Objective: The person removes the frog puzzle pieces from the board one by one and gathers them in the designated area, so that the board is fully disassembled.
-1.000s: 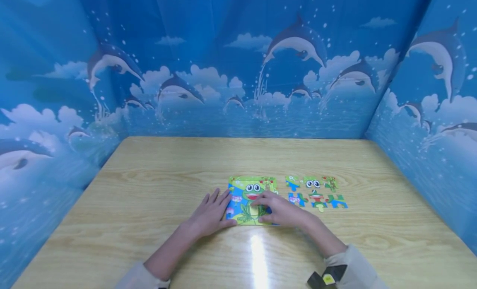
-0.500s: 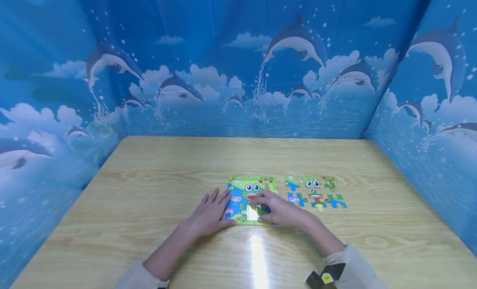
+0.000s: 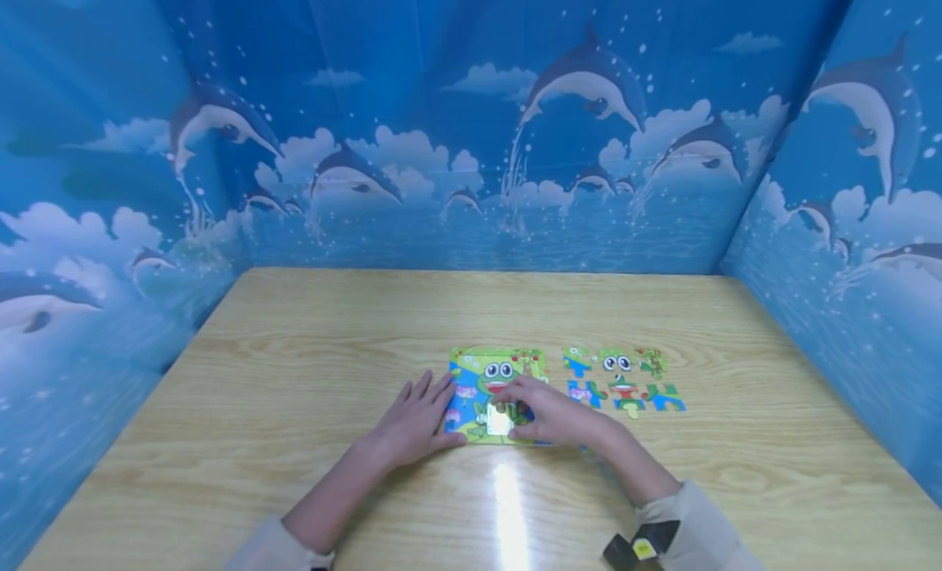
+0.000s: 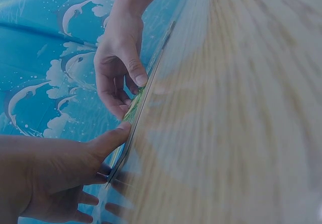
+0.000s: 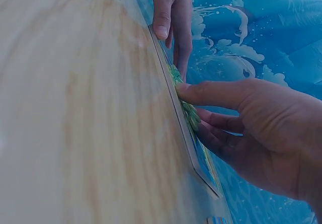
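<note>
A frog jigsaw puzzle board (image 3: 467,375) lies flat on the table. My left hand (image 3: 417,421) rests along its left edge, fingers spread and straight, the thumb at the near left corner. Over the board's lower middle, my right hand (image 3: 555,413) pinches a puzzle piece (image 3: 500,420) with the frog's belly and feet. In the right wrist view this green piece (image 5: 191,117) shows between thumb and fingers, slightly proud of the board. Whether it still touches the board I cannot tell. The right fingers hide the board's right part.
Several loose puzzle pieces lie right of the board in two rows, among them the frog's eyes (image 3: 616,363) and mouth (image 3: 625,391). Another bit of a piece (image 5: 217,220) shows near the right wrist. Blue dolphin curtains (image 3: 471,146) enclose the wooden table (image 3: 331,325).
A bright white glare has appeared on the frog's belly piece and stays there. Both hands keep nearly the same place; the right fingers have shifted only slightly.
</note>
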The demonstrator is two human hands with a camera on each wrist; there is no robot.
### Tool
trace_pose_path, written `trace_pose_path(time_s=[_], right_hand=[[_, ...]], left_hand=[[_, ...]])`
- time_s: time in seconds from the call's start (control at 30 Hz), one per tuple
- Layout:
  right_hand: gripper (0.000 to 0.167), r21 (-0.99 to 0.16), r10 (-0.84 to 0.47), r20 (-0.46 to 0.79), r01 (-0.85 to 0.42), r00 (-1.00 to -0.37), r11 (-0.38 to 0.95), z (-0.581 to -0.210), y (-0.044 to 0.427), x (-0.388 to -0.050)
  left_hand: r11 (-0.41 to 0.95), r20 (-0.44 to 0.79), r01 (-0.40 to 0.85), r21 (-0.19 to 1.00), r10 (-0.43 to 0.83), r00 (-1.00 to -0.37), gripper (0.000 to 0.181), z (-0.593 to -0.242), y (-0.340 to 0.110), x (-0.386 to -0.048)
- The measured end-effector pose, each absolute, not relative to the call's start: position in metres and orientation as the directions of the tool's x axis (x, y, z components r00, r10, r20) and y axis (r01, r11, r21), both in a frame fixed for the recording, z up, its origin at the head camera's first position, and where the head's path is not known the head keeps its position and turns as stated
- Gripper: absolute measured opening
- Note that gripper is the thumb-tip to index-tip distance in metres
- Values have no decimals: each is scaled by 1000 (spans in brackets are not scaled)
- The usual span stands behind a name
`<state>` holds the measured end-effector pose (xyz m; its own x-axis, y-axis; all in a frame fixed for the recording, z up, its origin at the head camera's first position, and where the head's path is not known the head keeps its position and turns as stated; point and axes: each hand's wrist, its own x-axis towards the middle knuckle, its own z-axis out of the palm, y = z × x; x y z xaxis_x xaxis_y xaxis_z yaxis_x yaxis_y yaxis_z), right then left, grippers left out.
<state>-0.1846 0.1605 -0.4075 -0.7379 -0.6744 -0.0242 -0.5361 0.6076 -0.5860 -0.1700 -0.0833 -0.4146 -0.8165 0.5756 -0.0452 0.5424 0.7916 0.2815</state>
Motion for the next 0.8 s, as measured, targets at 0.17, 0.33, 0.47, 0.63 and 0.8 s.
trace_pose_path(time_s=[0.17, 0.33, 0.47, 0.63, 0.8], right_hand=[[49, -570, -666, -38, -531, -745, 626, -407, 160, -184], [49, -563, -671, -41, -538, -740, 627, -407, 160, -184], [49, -563, -685, -37, -552, -727, 615, -407, 160, -185], [49, -557, -704, -20, -577, -710, 598, -407, 161, -186], [49, -547, -710, -5, -593, -704, 591, -407, 161, -187]], left_hand=[[792, -45, 543, 281, 576, -816, 78, -415, -83, -170], [789, -39, 546, 282, 578, -815, 78, -417, -84, -170], [791, -43, 542, 283, 575, -817, 79, -417, -84, -171], [792, -47, 545, 275, 577, -815, 79, -419, -83, -172], [793, -47, 547, 270, 578, -815, 79, -419, -83, -173]])
